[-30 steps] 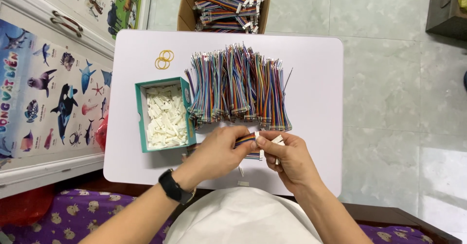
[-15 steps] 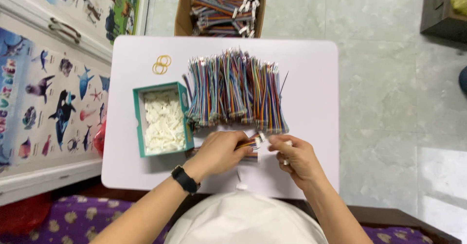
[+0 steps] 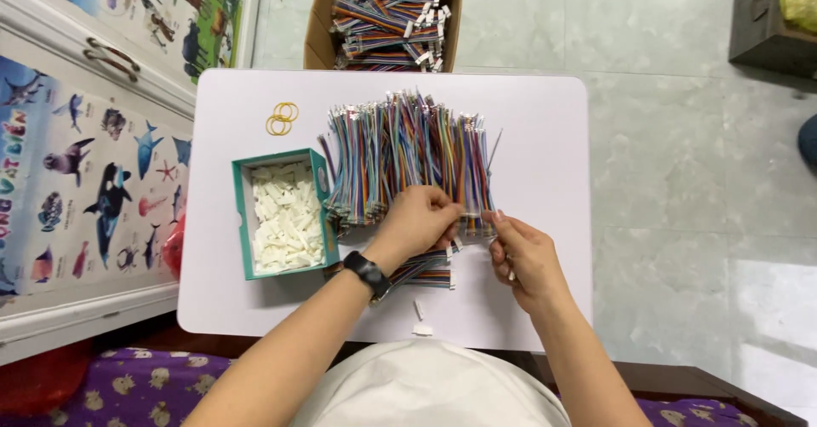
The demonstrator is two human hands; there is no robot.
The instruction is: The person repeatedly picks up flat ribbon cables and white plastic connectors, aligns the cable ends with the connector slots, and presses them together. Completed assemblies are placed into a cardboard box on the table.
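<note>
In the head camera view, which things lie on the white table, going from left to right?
Green box of white connectors → yellow rubber bands → left hand on the coloured wire bundles → right hand.

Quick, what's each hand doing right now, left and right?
Left hand: closed, fingers pinching the near ends of the coloured wire bundles.
Right hand: fingers curled at the same wire ends; whether it grips one cannot be told.
</note>
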